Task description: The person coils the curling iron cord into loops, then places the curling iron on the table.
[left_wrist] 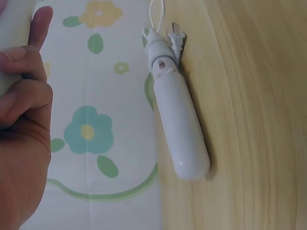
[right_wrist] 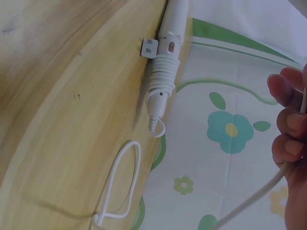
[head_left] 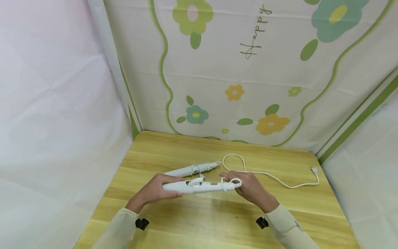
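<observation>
My left hand (head_left: 157,188) grips the body of a white curling iron (head_left: 205,187), held level above the table's middle. The iron has a raised lever on top, and a turn of its cord loops round the handle end. At that end my right hand (head_left: 248,188) holds the white cord (right_wrist: 261,191) between curled fingers and thumb. Behind it, a second white curling iron (left_wrist: 180,120) lies on the table. Its cord is coiled round its handle (right_wrist: 164,72), and its plug (left_wrist: 176,40) sticks out beside the coil. The held iron partly hides it in the head view.
A loose length of white cord (head_left: 267,174) curves across the right of the wooden table (head_left: 186,224), ending in a two-prong plug (head_left: 315,170) near the right edge. A flower-printed cloth (head_left: 211,69) hangs behind the table, with pale cloth at both sides.
</observation>
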Motion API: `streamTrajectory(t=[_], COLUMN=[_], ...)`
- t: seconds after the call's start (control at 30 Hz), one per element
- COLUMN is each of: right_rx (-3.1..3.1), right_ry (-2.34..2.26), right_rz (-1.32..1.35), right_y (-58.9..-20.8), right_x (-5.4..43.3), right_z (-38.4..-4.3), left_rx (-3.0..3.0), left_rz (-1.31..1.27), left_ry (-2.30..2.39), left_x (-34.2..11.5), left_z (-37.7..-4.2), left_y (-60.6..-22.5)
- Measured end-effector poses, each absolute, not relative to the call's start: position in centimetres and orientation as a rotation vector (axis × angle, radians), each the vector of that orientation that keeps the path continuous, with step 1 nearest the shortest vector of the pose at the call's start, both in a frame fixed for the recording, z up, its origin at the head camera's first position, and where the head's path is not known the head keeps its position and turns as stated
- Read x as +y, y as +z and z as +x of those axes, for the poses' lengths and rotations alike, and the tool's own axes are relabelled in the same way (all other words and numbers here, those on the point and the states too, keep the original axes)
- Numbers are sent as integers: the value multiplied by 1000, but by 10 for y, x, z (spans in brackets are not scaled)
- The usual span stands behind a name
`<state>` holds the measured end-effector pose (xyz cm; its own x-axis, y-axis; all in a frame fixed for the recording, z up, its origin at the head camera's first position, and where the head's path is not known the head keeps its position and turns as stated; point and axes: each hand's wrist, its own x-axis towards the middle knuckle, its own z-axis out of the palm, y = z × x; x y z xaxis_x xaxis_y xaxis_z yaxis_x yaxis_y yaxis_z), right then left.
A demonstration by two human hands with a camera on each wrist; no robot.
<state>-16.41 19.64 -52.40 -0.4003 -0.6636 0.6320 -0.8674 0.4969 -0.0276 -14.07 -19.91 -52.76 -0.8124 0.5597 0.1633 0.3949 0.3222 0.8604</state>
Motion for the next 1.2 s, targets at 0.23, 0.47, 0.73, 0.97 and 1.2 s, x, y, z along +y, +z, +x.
streamTrajectory(t=[0.23,0.47,0.73,0.97,1.2], right_rx=[-2177,-2162,-2215,-2337,-2255], right_ry=[356,311,429,453,332], right_rz=[1215,1210,1225,1197,1163], right_y=[-532,-530,-530,-531,-517], right_x=[195,188,185,191,199], right_z=[-160,-157,-154,-151,-160], left_rx=[2490,2622,2942,3197,3252], left_rz=[831,799,983,1086,1062], left_ry=[1539,1556,1400,1230,1169], left_x=[-189,-184,-179,-182,-187], left_z=[-143,-142,-146,-150,-154], left_y=[-523,-523,-527,-529,-527])
